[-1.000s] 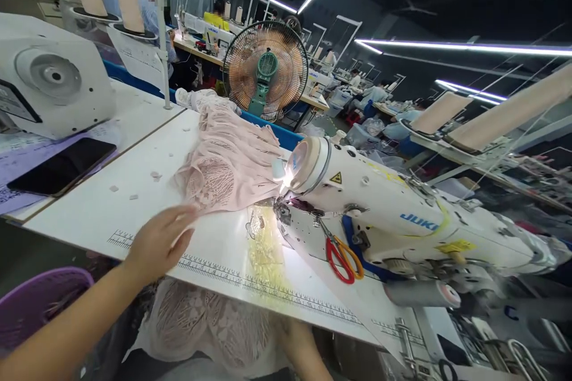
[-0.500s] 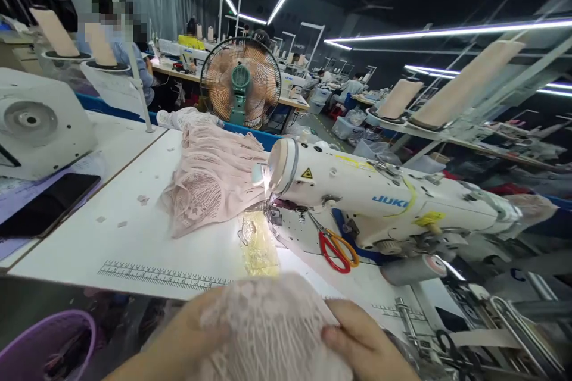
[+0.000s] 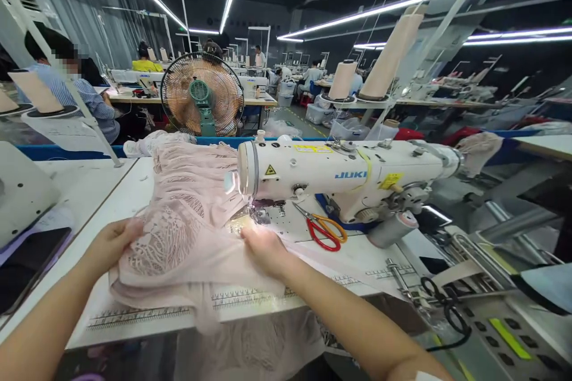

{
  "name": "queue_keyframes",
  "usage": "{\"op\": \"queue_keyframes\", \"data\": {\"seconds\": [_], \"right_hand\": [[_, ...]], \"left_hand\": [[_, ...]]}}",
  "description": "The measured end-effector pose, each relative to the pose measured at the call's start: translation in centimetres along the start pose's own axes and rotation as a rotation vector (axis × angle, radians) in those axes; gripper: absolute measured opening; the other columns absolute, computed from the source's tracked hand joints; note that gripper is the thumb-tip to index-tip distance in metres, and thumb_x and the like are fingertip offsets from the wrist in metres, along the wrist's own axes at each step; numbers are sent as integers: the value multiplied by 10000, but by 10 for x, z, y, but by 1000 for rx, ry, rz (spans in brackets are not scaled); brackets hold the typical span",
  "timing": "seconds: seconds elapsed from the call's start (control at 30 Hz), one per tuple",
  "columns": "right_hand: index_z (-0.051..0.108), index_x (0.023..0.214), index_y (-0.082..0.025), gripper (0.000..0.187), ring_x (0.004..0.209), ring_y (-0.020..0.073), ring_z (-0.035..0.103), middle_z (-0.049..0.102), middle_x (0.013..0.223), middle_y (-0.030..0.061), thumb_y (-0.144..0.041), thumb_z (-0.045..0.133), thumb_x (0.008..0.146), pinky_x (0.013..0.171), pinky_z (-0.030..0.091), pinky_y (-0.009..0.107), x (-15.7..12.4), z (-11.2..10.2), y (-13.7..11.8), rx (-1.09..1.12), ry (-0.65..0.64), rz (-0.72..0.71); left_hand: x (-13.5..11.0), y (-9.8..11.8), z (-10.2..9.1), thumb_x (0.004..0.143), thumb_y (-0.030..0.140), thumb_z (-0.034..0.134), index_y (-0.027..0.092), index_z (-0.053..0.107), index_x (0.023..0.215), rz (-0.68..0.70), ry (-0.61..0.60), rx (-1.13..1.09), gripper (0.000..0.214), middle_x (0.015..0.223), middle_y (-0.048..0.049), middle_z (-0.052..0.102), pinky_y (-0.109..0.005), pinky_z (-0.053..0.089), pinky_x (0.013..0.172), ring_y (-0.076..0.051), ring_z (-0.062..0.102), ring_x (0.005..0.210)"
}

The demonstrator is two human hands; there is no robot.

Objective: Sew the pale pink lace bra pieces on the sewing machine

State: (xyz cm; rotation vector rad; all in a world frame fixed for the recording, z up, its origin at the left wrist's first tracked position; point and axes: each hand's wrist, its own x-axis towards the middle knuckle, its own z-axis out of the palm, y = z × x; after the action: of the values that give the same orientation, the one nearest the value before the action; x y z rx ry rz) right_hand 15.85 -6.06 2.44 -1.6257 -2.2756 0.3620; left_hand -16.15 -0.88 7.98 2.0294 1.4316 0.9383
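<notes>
A pale pink lace garment [image 3: 183, 250] lies spread on the white sewing table [image 3: 134, 315] in front of me. My left hand [image 3: 111, 244] grips its left edge with the fingers curled into the fabric. My right hand [image 3: 263, 247] presses the cloth down close to the needle of the white JUKI sewing machine [image 3: 339, 175], fingers bent onto the fabric. More pink lace pieces [image 3: 192, 161] are piled behind, toward the far edge of the table.
Red and orange scissors [image 3: 322, 231] lie on the machine bed. A phone [image 3: 24, 265] rests at the left beside another machine [image 3: 20, 190]. A fan [image 3: 201, 95] stands behind the table. Thread cones [image 3: 393, 53] stand at the right. People work at tables farther back.
The camera view swung right and up. Both hands brought a lace piece up from my lap and laid it on the table, the right hand moving to the needle.
</notes>
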Motion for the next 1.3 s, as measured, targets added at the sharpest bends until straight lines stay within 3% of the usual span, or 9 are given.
{"op": "queue_keyframes", "data": {"seconds": [0.07,0.17,0.33,0.37,0.5,0.63,0.87,1.1,1.3], "right_hand": [[640,935,-170,225,932,223,554,639,968,106,-47,495,816,772,422,318,16,7,-3,-75,27,11],[662,831,-185,220,994,225,530,633,1015,104,-50,488,831,827,414,339,29,14,-5,-153,63,23],[678,851,-157,234,914,242,570,646,945,129,-37,479,830,747,469,347,21,21,-10,-216,75,89],[678,896,-158,236,930,245,575,650,973,132,-49,475,844,759,478,351,18,23,-11,-218,78,89],[620,1162,-157,313,1168,247,519,602,1238,140,-121,420,924,971,430,382,7,29,-9,-199,106,54],[553,1286,-100,389,1263,231,478,566,1322,154,-149,455,912,1074,366,362,3,33,-2,-141,117,12],[533,1297,-35,433,1299,265,452,534,1357,182,-143,490,881,1084,389,410,-27,31,8,-64,165,-55],[580,1230,-28,388,1249,320,496,561,1325,185,-142,482,872,1015,462,470,-73,29,14,-95,231,-61],[582,1221,-51,380,1218,319,518,570,1319,172,-152,482,868,988,470,488,-82,29,10,-116,218,-38]], "left_hand": [[13,-19,-9,807,570,505,220,559,627,-73,-61,252,398,489,0,592,-293,467,474,-204,594,504],[29,-30,-16,821,488,506,225,569,720,-57,41,620,288,527,-10,593,-295,427,444,-223,586,493],[22,17,21,864,356,397,178,599,942,285,359,714,279,946,-173,635,-467,519,681,-343,624,875],[17,31,37,867,326,402,182,595,951,330,332,608,255,949,-150,639,-446,530,717,-309,629,877],[7,70,108,920,295,352,204,598,1063,459,-206,258,299,1044,-81,669,-340,540,827,-206,638,947],[16,63,150,950,328,349,174,518,1282,519,-502,226,404,1327,-110,568,-368,436,1039,-211,526,1221],[22,39,168,973,431,331,92,476,1350,632,-436,456,528,1395,-179,493,-433,414,1063,-264,475,1279],[27,56,180,947,412,419,75,557,1245,690,-339,622,470,1242,-172,596,-433,466,951,-302,547,1120],[33,62,183,940,394,431,108,567,1218,634,-330,674,421,1165,-142,609,-407,452,884,-287,546,1059]]}}
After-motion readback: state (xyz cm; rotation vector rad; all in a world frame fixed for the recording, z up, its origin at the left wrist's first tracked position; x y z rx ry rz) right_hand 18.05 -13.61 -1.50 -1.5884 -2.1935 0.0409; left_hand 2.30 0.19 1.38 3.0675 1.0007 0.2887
